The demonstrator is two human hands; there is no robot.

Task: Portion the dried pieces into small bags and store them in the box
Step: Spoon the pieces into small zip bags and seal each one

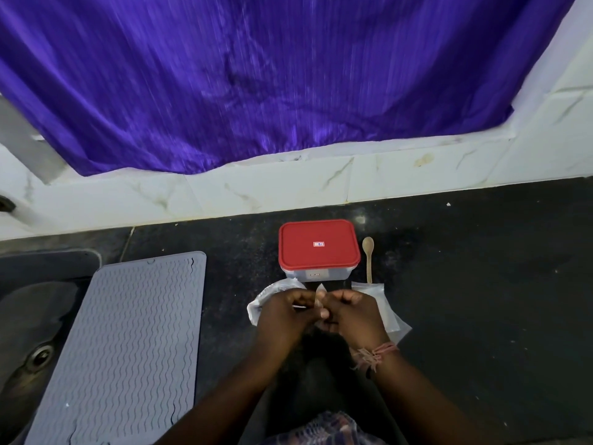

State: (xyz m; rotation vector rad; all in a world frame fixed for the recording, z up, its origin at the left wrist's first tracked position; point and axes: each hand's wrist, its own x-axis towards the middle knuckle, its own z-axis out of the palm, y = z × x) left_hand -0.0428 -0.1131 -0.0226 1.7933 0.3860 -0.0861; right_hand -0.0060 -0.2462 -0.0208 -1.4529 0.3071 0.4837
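A clear box with a shut red lid (318,244) stands on the black counter, just beyond my hands. My left hand (287,311) and my right hand (351,311) meet in front of it, both pinching a small clear bag (320,292) between the fingertips. Under my left hand lies a crumpled white plastic packet (268,295). A pile of flat clear bags (386,308) lies under and to the right of my right hand. A wooden spoon (368,256) rests beside the box on its right. The dried pieces are hidden from me.
A grey ribbed silicone mat (128,342) lies on the left, partly over a dark sink (29,332) with a drain. White marble tiles (288,184) and a purple curtain (256,75) back the counter. Black counter (481,284) stretches to the right.
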